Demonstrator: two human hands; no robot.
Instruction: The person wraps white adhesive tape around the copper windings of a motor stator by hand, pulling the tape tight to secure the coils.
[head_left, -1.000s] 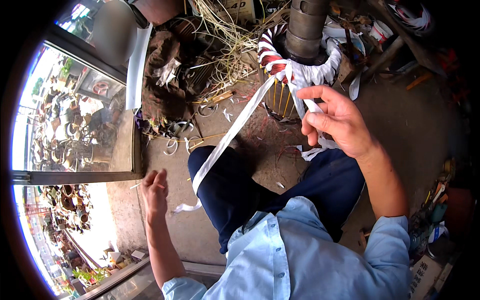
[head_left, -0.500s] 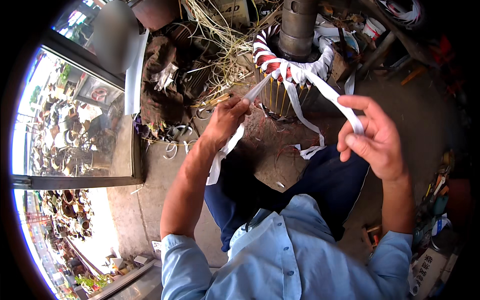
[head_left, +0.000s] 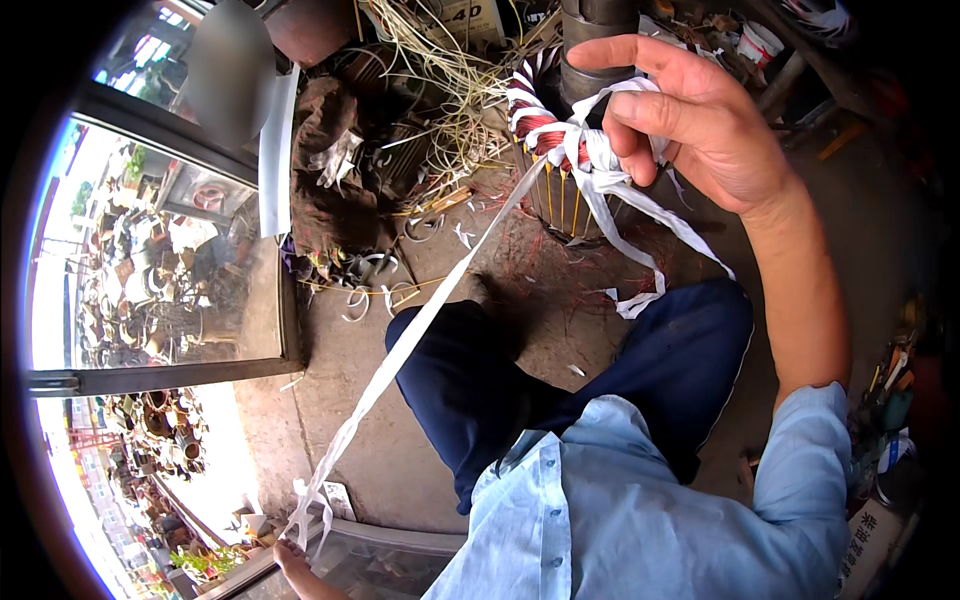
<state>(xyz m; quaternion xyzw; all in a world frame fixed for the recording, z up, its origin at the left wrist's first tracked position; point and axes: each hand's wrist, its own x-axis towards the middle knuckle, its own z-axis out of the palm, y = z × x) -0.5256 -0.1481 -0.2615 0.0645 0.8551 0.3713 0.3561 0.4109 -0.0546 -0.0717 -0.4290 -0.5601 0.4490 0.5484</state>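
Note:
A motor stator (head_left: 560, 205) stands upright on the floor ahead, its red winding (head_left: 545, 137) partly wrapped in white cloth tape. My left hand (head_left: 296, 572), cut by the lower edge at far left, is closed on the bunched end of a long white tape strip (head_left: 395, 355). This strip runs taut up to the winding. My right hand (head_left: 705, 125) is at the right side of the winding, index finger stretched out and thumb apart, beside a loop of tape. It hides part of the wrapped ring. Another tape tail (head_left: 690, 236) hangs below it.
A metal post (head_left: 597, 35) rises from the stator's middle. Tangled pale strands (head_left: 440, 70) and a dark cloth bundle (head_left: 325, 190) lie to the left. Nearer left is a glass-paned door frame (head_left: 160, 372). A white tub (head_left: 758, 45) sits at far right.
My left hand has pulled its tape strip far down and left, drawing it taut. My right hand has moved up to the winding and released its tape, whose end now hangs loose.

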